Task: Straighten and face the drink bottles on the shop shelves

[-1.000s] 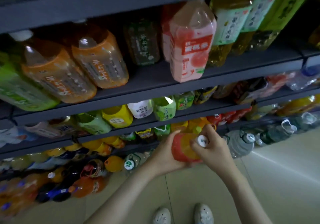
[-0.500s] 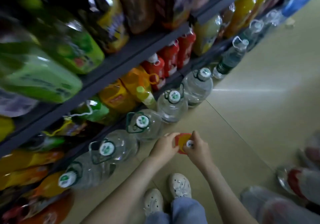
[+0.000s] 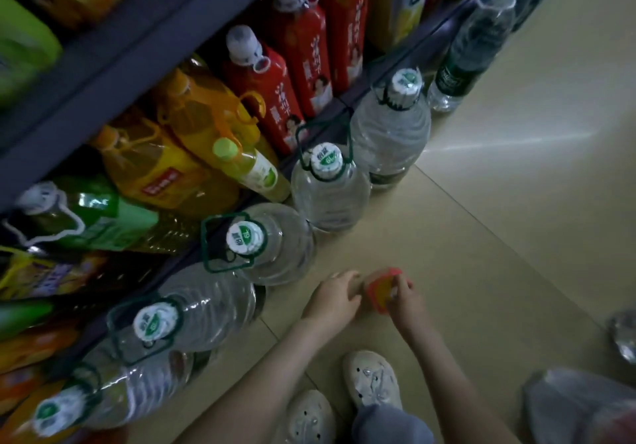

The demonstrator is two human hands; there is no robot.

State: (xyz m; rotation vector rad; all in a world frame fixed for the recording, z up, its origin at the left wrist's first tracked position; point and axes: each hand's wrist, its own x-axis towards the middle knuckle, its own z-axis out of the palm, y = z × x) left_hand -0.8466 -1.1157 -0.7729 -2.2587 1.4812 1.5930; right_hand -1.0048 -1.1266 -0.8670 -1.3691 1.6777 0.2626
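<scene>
Main risk: a drop. Right hand (image 3: 405, 301) alone carried the small red-orange bottle (image 3: 380, 290), fingers curled over its top end, nothing supporting it from below. If the grip slid it would likely hit the floor (image 3: 499, 230) and roll.

Left hand (image 3: 335, 298) sat just beside the bottle, fingers loosely bent and holding nothing. Frame was too blurred there to say whether the fingertips touched it. So the hands were close together, with only one clamped on the bottle.

The bottle was low over the floor, ahead of the shoes (image 3: 371, 383) and off the shelves. Couldn't tell if its base rested on the floor or hung above it.

Second risk: the reach back in. A row of water jugs (image 3: 330, 196) stood on the floor along the front of the bottom shelf (image 3: 309, 123), so my read is that any placement had to go over or between them. A knock on a handle could tip one jug.

Third: a yellow-green bottle (image 3: 249, 168) lay tilted against the orange jugs (image 3: 206, 127) at the shelf front. Looked loosely seated, and a bump nearby could slide it out. Red bottles (image 3: 272, 92) behind stood in line, labels outward.
</scene>
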